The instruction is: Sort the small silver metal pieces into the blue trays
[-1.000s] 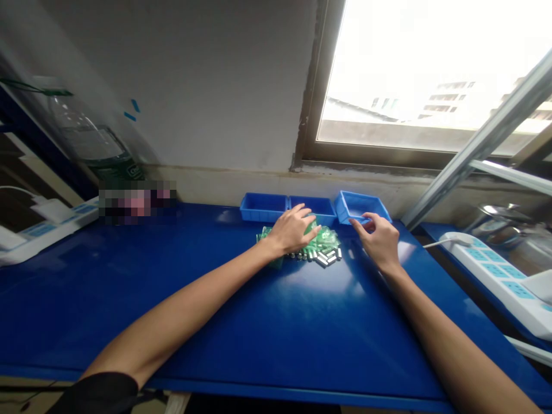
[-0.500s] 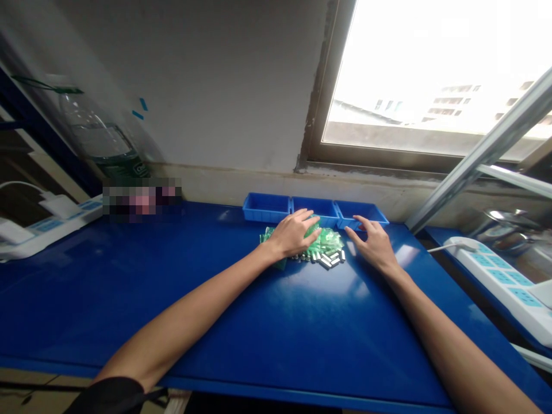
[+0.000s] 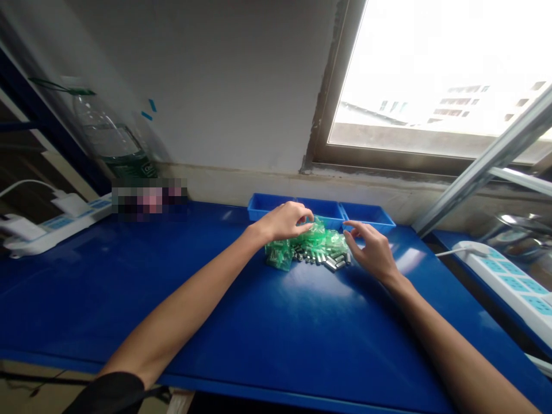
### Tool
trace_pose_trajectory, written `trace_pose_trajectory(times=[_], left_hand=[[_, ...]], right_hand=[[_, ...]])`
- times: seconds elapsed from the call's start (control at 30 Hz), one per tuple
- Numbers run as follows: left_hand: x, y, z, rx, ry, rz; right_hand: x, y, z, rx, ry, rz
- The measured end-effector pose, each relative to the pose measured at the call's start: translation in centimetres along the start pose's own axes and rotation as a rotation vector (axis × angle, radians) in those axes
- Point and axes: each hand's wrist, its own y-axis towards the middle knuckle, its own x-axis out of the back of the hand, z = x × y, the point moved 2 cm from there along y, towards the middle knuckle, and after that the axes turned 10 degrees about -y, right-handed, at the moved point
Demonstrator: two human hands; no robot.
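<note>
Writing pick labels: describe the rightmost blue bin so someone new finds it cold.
At the far edge of the blue table, a row of three blue bins stands along the wall. Follow it right, toward the slanted metal post. The rightmost blue bin ends the row: unlike the other two, it has no bin to its right.

Green label (image 3: 133,167) on clear bottle (image 3: 103,133), white lettering (image 3: 149,169) at its edge, no word legible
</note>
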Motion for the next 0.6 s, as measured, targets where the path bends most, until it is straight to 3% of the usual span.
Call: trace_pose_trajectory(times=[0.1, 0.17, 0.33, 0.6], left_hand=[[1.1, -0.4, 0.5, 0.120, -0.002, 0.172], [1.6, -0.7, 0.9, 0.163, -0.009, 0.226], [2.0, -1.0, 1.6, 0.156, -0.052, 0.258], [1.7, -0.5, 2.3, 0.082, -0.102, 0.269]], right_hand=[[0.0, -0.1, 1.4, 0.151, 0.032, 0.044], [-0.1, -0.3, 2.1, 0.197, 0.042, 0.086], [-0.3, -0.6, 2.9, 0.269, 0.033, 0.147], [0.2, -0.4, 3.1, 0.267, -0.008, 0.109]])
